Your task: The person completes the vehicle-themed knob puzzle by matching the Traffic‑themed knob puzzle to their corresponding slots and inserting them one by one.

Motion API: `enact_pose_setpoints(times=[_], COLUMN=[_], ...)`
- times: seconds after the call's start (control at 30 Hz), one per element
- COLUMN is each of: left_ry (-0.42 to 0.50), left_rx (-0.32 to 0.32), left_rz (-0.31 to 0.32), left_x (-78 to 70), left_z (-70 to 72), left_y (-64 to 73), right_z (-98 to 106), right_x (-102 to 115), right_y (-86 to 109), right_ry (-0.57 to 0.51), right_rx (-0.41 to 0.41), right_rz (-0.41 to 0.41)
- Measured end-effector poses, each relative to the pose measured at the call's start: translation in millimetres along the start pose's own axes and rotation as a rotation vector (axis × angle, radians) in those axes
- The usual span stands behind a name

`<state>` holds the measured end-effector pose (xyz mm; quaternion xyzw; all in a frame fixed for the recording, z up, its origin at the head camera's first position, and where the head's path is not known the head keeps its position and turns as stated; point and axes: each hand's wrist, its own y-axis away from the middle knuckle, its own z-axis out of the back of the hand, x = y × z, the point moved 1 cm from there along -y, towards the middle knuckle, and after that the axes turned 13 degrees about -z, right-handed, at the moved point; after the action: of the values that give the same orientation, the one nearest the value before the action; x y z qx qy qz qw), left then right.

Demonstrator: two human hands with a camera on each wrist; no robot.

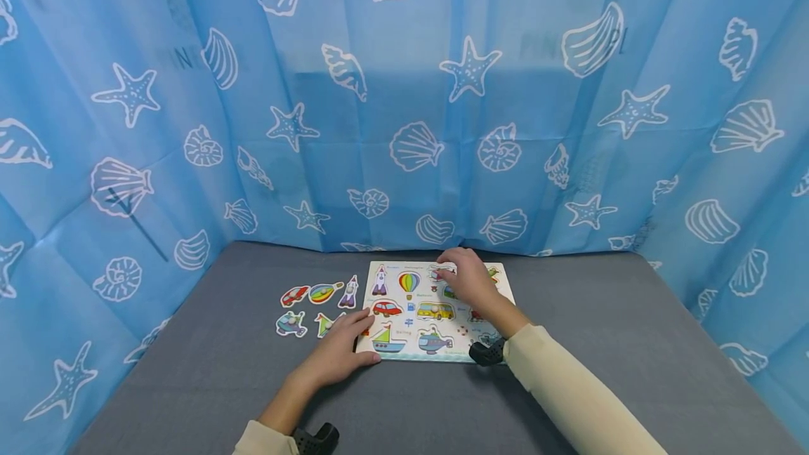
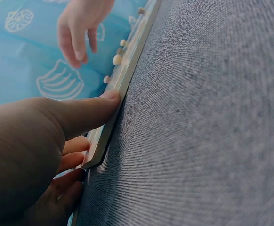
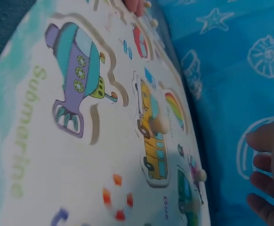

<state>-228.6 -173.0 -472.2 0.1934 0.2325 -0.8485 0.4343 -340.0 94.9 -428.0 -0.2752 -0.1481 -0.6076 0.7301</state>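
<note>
A wooden peg puzzle board (image 1: pixel 404 332) printed with vehicles lies flat on the table. My left hand (image 1: pixel 341 346) holds its near left corner, with the thumb (image 2: pixel 97 110) against the front edge and the other fingers round the left side. Above the far part of the board hovers my right hand (image 1: pixel 470 283), fingers loosely bent and nothing between them. Below its fingertips is the helicopter piece (image 1: pixel 442 274). A yellow bus piece (image 3: pixel 151 141) with a round knob sits in its slot. The submarine recess (image 3: pixel 78 70) shows its printed picture without a piece.
Left of the board lie loose knobbed pieces: a red car (image 1: pixel 294 296), a hot-air balloon (image 1: pixel 324 293), a rocket (image 1: pixel 349 293), a submarine (image 1: pixel 291 324) and a sailboat (image 1: pixel 325 326), partly behind my left hand. A blue shell-print curtain (image 1: pixel 404 195) hangs behind the grey table (image 1: pixel 588 343).
</note>
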Motion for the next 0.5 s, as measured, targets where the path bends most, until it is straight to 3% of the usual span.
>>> enact_pose_setpoints(times=[0.27, 0.5], left_ry=[-0.011, -0.003], left_rx=[0.004, -0.004], left_rz=[-0.006, -0.014], left_x=[2.8, 2.3], left_z=[-1.9, -1.5], left_y=[-0.5, 0.5], right_z=[17.1, 20.6], right_x=[-12.6, -31.2], right_y=[17.7, 32.9], right_ry=[-0.047, -0.104], right_rx=[-0.059, -0.088], right_rz=[0.031, -0.051])
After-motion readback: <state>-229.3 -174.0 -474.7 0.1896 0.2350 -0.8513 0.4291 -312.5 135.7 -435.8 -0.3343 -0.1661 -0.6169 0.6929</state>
